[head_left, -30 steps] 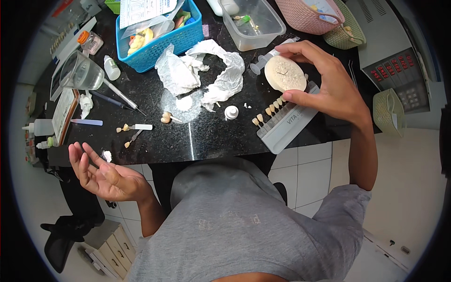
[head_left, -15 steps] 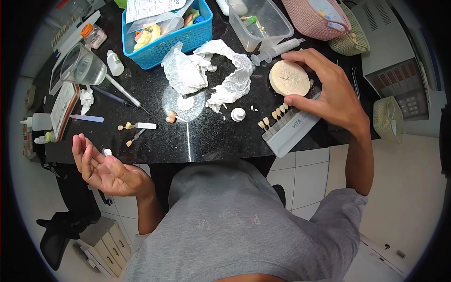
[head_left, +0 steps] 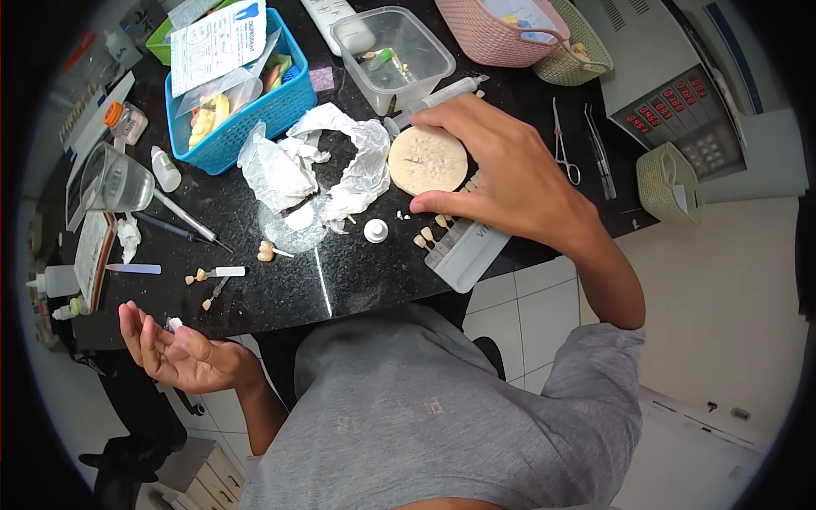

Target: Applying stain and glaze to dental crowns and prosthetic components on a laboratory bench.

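Note:
A pitted, round cream disc [head_left: 427, 161] with a thin pin on top sits between the thumb and fingers of my right hand [head_left: 510, 166], gripped at its edge. Beneath that hand lies a grey tooth shade guide [head_left: 463, 262] with several tooth tabs, partly hidden. My left hand [head_left: 183, 353] is palm up off the table's near left edge, fingers curled. A small white piece [head_left: 174, 324] shows between its thumb and fingers, too small to name. Near it lie loose shade tabs [head_left: 223, 272] and a tooth model [head_left: 267, 252] on a stick.
Crumpled white tissue [head_left: 285, 174] lies mid-table, beside a white bottle cap [head_left: 376, 230]. Behind are a blue basket [head_left: 246, 127], a clear tub [head_left: 433, 64] and a syringe [head_left: 450, 92]. Scissors-like forceps [head_left: 561, 149] and tweezers [head_left: 602, 157] lie right, near a furnace [head_left: 671, 110]. Left stands a water glass [head_left: 127, 183].
My right hand has moved left across the table, carrying the round cream disc. The whole view has turned, so table things sit further left. My left hand keeps its curled pose.

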